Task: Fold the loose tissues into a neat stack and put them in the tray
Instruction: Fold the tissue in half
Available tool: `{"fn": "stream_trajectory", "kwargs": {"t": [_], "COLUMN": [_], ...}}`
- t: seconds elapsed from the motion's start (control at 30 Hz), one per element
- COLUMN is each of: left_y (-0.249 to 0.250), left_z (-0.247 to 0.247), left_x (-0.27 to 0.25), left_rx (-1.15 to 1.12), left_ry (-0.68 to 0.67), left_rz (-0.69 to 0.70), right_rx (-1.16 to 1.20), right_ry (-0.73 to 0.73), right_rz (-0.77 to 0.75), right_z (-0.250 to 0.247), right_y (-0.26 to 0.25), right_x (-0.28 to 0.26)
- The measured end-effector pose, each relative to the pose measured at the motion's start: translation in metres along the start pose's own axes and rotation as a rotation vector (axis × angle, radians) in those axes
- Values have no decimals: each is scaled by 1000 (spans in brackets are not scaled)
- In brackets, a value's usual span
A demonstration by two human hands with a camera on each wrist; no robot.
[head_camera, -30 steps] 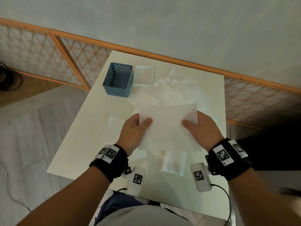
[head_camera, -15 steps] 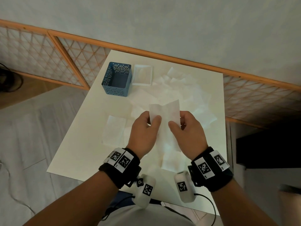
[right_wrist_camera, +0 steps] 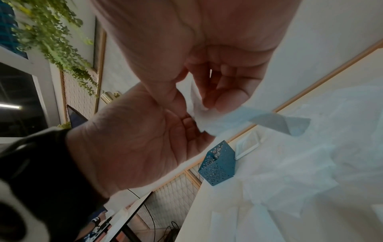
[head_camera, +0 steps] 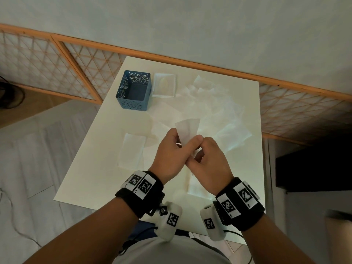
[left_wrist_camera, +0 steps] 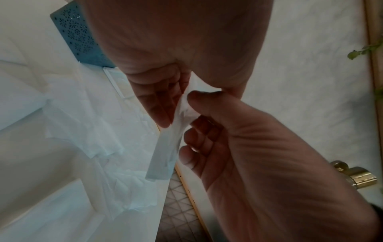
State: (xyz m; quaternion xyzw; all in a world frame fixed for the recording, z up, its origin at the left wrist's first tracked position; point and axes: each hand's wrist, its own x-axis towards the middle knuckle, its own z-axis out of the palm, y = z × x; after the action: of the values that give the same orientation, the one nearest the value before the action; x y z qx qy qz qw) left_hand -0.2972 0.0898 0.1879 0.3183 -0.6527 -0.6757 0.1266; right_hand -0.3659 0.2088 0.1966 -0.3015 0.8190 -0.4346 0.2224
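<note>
A white table (head_camera: 95,168) stands against a grey wall (head_camera: 190,25) with wood-framed lattice panels (head_camera: 38,63), on a pale floor (head_camera: 38,159).

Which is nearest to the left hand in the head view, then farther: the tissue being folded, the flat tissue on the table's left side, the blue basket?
1. The tissue being folded: pinched in the left hand itself, shared with the right hand.
2. The flat tissue: on the table, just left of that hand.
3. The blue basket: at the far left corner, beside the clear tray.
</note>
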Motion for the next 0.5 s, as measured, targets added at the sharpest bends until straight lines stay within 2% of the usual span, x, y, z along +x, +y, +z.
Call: {"fn": "stream_trajectory", "kwargs": {"t": [0.17, 0.33, 0.43, 0.5], "left_y": [-2, -13, -21, -26], "left_z": [-3, -5, -6, -8], "left_x": [6, 10, 10, 10], "left_rx": [-30, -39, -27, -42], "left_ry": [-37, -97, -93, -64], "left_rz": [-91, -129, -159, -200], "right_rx": [-58, 63, 87, 92], "right_ry": [-76, -89, 19, 130], "right_rz": [-18, 28, 62, 175], "right_z": [0, -6, -10, -14], "right_y": [9, 18, 25, 34], "right_x": [-4, -9, -12, -11]}}
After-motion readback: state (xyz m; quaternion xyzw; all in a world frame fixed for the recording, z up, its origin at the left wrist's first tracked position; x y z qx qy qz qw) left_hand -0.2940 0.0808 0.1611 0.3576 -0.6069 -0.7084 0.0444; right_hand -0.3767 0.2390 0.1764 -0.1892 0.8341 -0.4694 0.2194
